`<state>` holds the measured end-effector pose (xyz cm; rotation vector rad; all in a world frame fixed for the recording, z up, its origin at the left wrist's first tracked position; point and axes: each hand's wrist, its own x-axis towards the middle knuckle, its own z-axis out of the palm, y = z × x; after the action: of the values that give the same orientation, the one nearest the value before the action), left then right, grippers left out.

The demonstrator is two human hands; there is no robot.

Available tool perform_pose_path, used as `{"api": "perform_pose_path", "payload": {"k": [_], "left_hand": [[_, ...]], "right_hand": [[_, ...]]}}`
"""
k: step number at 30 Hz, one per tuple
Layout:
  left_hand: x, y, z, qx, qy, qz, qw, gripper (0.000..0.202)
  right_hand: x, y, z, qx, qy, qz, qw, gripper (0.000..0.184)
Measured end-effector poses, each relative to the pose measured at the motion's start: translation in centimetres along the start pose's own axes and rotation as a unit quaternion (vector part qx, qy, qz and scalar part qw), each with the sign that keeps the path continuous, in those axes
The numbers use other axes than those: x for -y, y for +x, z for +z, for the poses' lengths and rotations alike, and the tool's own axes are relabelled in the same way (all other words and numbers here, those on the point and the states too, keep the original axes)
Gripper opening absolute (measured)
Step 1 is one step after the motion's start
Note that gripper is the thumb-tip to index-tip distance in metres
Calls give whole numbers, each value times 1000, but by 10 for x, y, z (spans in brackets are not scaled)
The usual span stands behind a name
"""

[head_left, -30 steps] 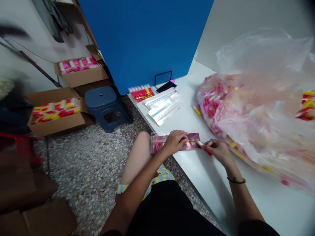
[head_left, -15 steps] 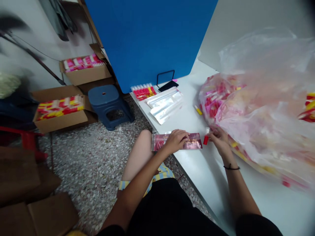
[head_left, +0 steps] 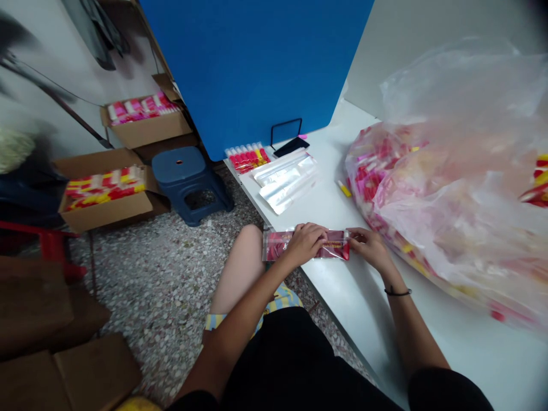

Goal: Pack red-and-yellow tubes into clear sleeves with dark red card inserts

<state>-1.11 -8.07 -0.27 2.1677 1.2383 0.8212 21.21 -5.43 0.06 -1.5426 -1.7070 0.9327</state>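
Note:
A flat, dark pink printed pouch [head_left: 278,246] with clear edges lies across the table's near edge. My left hand [head_left: 305,242] rests on its middle, with bent fingers gripping it. At the pouch's right end is a small red tube with a white cap [head_left: 346,251]. My right hand [head_left: 367,245] pinches the tube there, fingers closed. The tube appears to be at or inside the pouch's mouth; the fingers partly cover it, so I cannot tell how deep it sits.
A large translucent bag [head_left: 428,205] of red, pink and yellow tubes fills the table's right side. Silvery pouches [head_left: 286,182], a row of filled tubes [head_left: 247,158] and a phone [head_left: 291,146] lie farther back. A blue stool [head_left: 180,165] and open cartons [head_left: 107,211] stand left.
My right hand has moved left with the red tube, from beside the pouch to its right end. My left hand stays on the pouch.

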Motion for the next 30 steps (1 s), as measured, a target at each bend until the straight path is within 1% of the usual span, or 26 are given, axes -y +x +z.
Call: {"api": "perform_pose_path", "payload": {"k": [4,9,11,18,20,24,27,30], "left_hand": [[-1,0,-1,3,6,-3,1000,11],[-2,0,-1,3,13,-5,1000,12],[-3,0,-1,-1,17,-3,1000,12],[-3,-1,-1,-5,38,8,999,11],[-3,-2,-1,-6,40,10,999,10],[-3,-2,0,-7,49,9,999,10],[-3,-1,1,-2,67,-2,998,10],[-3,-1,4,-6,89,-20,996,11]], "right_hand": [[0,1,1,10,-40,-9,999,32],[1,1,-1,-3,3,35,999,30],[1,1,-1,-3,17,43,999,28],[9,2,4,3,-22,36,999,24],[11,2,4,3,-5,52,999,25],[10,2,5,-8,81,81,993,31],[9,1,6,-22,98,68,993,35],[10,-2,8,-17,63,24,998,37]]}}
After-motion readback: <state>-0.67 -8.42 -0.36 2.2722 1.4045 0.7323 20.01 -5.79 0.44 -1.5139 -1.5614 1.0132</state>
